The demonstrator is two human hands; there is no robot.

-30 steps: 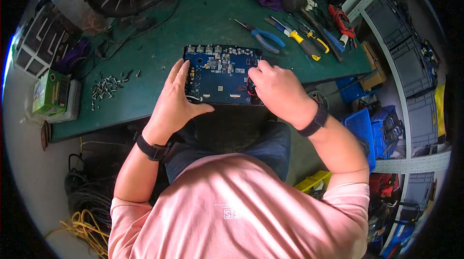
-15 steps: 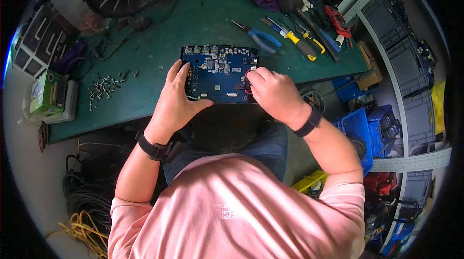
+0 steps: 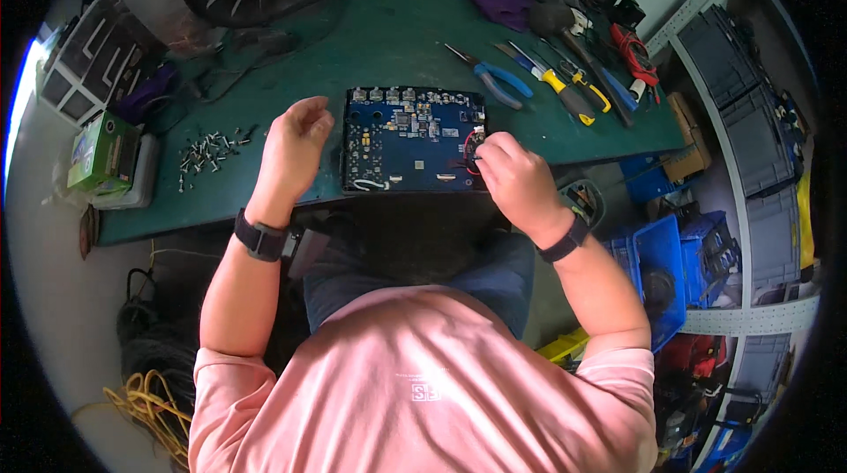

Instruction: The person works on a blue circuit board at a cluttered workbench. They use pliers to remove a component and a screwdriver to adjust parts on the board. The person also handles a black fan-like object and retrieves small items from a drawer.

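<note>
We see the flat blue rectangular circuit board (image 3: 413,139) lying at the near edge of the green table (image 3: 388,32), our right hand (image 3: 516,180) pinching something at its right edge, too small to identify. Our left hand (image 3: 291,151) hovers loosely curled, empty, beside its left edge. A green cardboard box (image 3: 103,151) sits far left, its label unreadable.

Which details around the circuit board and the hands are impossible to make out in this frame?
- Head view: right hand covers the blue circuit board's right edge; whatever its fingertips pinch is hidden.
- Board components: too small to identify.
- Left hand: curled, palm unseen, so cannot tell if it holds anything.
- Loose screws: too small to count.
</note>
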